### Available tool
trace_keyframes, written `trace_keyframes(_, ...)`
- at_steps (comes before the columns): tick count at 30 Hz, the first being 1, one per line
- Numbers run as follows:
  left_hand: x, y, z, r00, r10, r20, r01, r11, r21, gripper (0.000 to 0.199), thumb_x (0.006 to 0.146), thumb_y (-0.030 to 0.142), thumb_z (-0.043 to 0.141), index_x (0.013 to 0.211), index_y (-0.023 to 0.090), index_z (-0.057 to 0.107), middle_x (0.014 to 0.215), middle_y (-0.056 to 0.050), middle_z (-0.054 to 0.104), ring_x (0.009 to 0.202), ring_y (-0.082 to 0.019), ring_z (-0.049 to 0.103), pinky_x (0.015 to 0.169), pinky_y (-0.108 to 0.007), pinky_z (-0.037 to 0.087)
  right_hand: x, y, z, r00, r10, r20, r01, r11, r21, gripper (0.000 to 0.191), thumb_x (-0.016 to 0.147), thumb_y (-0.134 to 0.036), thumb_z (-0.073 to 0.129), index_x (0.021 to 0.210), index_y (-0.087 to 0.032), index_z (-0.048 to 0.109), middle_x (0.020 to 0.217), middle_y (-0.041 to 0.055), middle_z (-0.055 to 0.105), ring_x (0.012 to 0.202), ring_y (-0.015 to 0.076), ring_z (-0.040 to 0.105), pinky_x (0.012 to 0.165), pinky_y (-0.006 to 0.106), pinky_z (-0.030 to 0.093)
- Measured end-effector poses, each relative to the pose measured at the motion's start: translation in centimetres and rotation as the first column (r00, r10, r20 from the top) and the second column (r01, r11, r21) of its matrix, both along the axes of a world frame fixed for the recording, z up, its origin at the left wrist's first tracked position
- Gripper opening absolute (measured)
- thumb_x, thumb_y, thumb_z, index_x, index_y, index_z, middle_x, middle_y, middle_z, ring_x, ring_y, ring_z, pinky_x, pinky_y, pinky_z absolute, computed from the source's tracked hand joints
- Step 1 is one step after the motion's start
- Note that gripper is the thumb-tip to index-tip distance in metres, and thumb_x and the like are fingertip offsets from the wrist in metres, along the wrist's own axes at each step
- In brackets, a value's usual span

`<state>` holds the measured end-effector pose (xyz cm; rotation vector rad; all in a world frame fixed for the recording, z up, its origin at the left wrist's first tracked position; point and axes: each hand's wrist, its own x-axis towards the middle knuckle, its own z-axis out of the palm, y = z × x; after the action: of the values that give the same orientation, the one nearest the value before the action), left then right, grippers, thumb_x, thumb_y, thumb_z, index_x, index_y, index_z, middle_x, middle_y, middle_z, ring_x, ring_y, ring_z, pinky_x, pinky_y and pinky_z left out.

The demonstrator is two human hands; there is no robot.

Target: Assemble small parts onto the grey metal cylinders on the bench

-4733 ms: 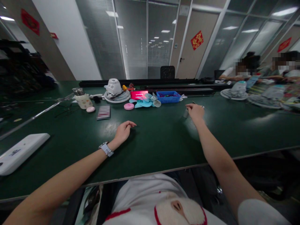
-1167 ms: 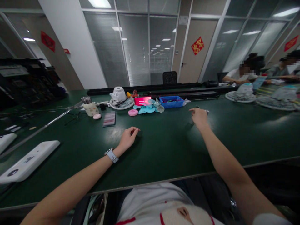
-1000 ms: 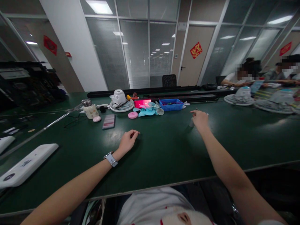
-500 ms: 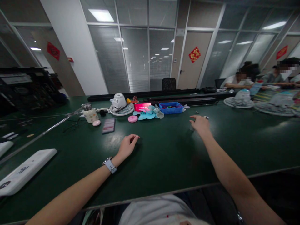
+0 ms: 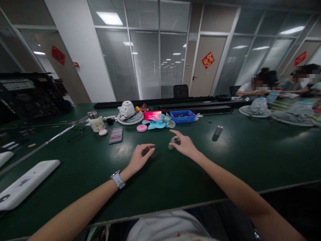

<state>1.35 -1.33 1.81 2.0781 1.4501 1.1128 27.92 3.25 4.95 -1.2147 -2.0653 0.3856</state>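
Biggest thing from where I stand is the green table (image 5: 245,157), w/ a white case (image 5: 28,184) near its L edge; dark marks on the case, prob. a logo, but I can't read them. White fan (image 5: 126,109) lies twd the back, blue bin (image 5: 183,117) to its R. Btwn them, a lit red screen (image 5: 151,115) w/ a line of white text, too small to read, and light-blue blades (image 5: 157,125) in front of it. A patterned bottle (image 5: 97,124) stands L of the fan, no brand visible. Red diamond (image 5: 208,60) on the door has gold characters, not clear enough to quote; the card (image 5: 116,135) is pixelated, so nothing legible there. Both hands are over the middle, nr each other but apart. L hand (image 5: 138,158) is half curled, thumb & index a bit apart w/ nothing btwn. R hand (image 5: 186,146) has thumb & fingers bent round a small pale cylinder (image 5: 172,144), seemingly pinched, tho blur hides the exact contact. So the step looks like R-hand carrying or placing, L hand idle; I'd say the move calls for a light, steady pinch and a level wrist, as sth that small & round could slip or roll. A grey cylinder (image 5: 219,130) stands upright on the table to the R, well apart from both hands; no label readable.
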Motion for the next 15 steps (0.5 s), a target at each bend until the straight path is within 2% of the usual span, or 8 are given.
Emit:
trace_keyframes(2, 0.8, -0.7, 0.5, 0.999, -0.050, 0.011, 0.049, 0.998, 0.038, 0.039, 0.091, 0.051, 0.056, 0.120, 0.028, 0.069, 0.107, -0.005, 0.070, 0.099, -0.022, 0.059, 0.079, -0.033, 0.046, -2.8, -1.8, -0.6, 0.983, 0.180, -0.028, -0.181, 0.983, -0.020, 0.071, 0.081, -0.027, 0.073, 0.146, -0.029, 0.043, 0.104, 0.0027, 0.074, 0.099, 0.0214, 0.070, 0.094, 0.040, 0.052)
trace_keyframes(5, 1.6, -1.3, 0.9, 0.993, -0.116, 0.004, 0.115, 0.988, 0.101, 0.036, 0.092, 0.048, 0.057, 0.118, 0.028, 0.070, 0.111, -0.005, 0.070, 0.104, -0.023, 0.058, 0.091, -0.037, 0.044, -4.8, -3.5, -1.2, 0.952, 0.293, -0.091, -0.296, 0.955, -0.017, 0.070, 0.080, -0.025, 0.073, 0.144, -0.027, 0.045, 0.112, 0.0041, 0.073, 0.104, 0.0222, 0.068, 0.100, 0.043, 0.049)
trace_keyframes(7, 1.9, -1.3, 1.0, 0.992, -0.123, -0.010, 0.123, 0.986, 0.116, 0.033, 0.092, 0.047, 0.056, 0.114, 0.028, 0.073, 0.109, -0.006, 0.070, 0.104, -0.023, 0.057, 0.094, -0.038, 0.042, -5.1, -3.8, -1.5, 0.936, 0.308, -0.170, -0.319, 0.947, -0.045, 0.071, 0.079, -0.025, 0.074, 0.143, -0.026, 0.045, 0.115, 0.0055, 0.072, 0.103, 0.0221, 0.069, 0.099, 0.043, 0.050)
trace_keyframes(11, 2.1, -0.6, 0.9, 0.997, -0.077, -0.017, 0.079, 0.992, 0.097, 0.030, 0.090, 0.048, 0.060, 0.103, 0.028, 0.077, 0.105, -0.007, 0.069, 0.103, -0.024, 0.057, 0.094, -0.041, 0.042, -4.8, -3.5, -2.1, 0.896, 0.304, -0.323, -0.361, 0.923, -0.133, 0.075, 0.076, -0.030, 0.078, 0.142, -0.023, 0.045, 0.108, 0.0067, 0.074, 0.100, 0.0222, 0.071, 0.096, 0.042, 0.053)
trace_keyframes(15, 2.4, 0.1, 0.9, 0.998, -0.069, 0.005, 0.069, 0.996, 0.055, 0.028, 0.087, 0.049, 0.063, 0.097, 0.028, 0.078, 0.105, -0.006, 0.071, 0.104, -0.025, 0.059, 0.094, -0.041, 0.043, -4.7, -3.1, -2.6, 0.864, 0.317, -0.392, -0.403, 0.901, -0.159, 0.072, 0.073, -0.032, 0.080, 0.137, -0.023, 0.049, 0.108, 0.0064, 0.074, 0.100, 0.0226, 0.071, 0.096, 0.042, 0.054)
